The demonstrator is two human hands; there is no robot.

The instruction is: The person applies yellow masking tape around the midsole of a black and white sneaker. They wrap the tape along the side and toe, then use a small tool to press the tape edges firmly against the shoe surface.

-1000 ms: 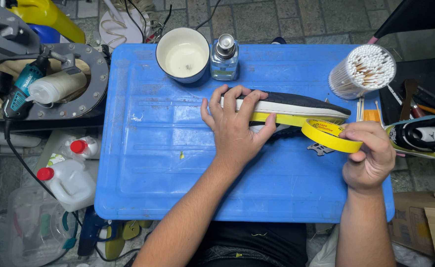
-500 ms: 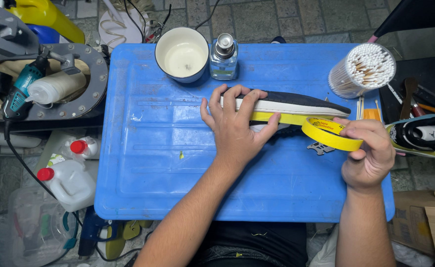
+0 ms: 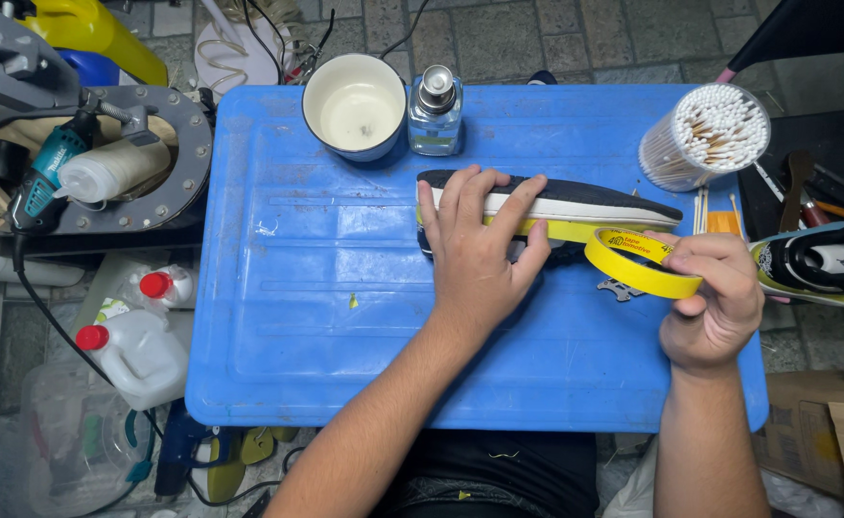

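Observation:
A shoe (image 3: pixel 585 201) with a dark upper and white sole lies on its side on the blue plastic table (image 3: pixel 326 317). A strip of yellow tape (image 3: pixel 566 230) runs along its sole edge. My left hand (image 3: pixel 480 249) presses flat on the shoe's left half, fingers spread over the sole. My right hand (image 3: pixel 715 302) holds a roll of yellow tape (image 3: pixel 638 264) just right of the shoe, the tape running from the roll onto the sole.
A white bowl (image 3: pixel 353 104) and a small clear bottle (image 3: pixel 435 110) stand at the table's far edge. A tub of cotton swabs (image 3: pixel 705 136) stands far right. A second shoe (image 3: pixel 820 264) lies right of the table. White jugs (image 3: pixel 139 355) and a power tool (image 3: pixel 43 177) sit left.
Both hands and the shoe have stayed almost still; the tape roll in my right hand has shifted only slightly.

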